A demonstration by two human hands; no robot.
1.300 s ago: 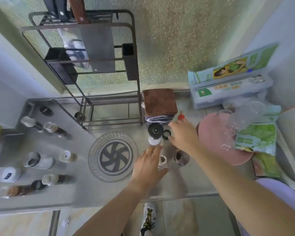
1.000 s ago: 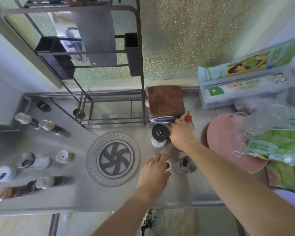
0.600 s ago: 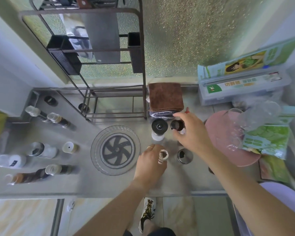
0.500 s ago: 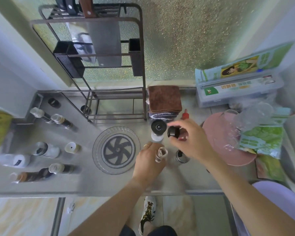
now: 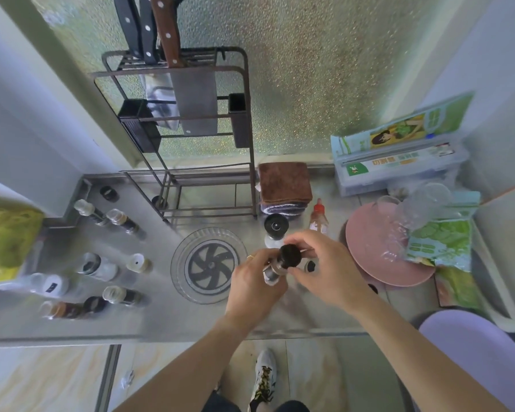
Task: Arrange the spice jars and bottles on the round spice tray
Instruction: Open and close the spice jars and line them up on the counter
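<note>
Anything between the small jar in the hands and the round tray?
Nothing visible. The left hand grips the small glass spice jar, and the right hand has its fingers on the jar's black cap. The clear round spice tray sits just left of them with no jars on it.

Bare counter lies along its front edge; jars crowd the left end, a pink plate the right.
</note>
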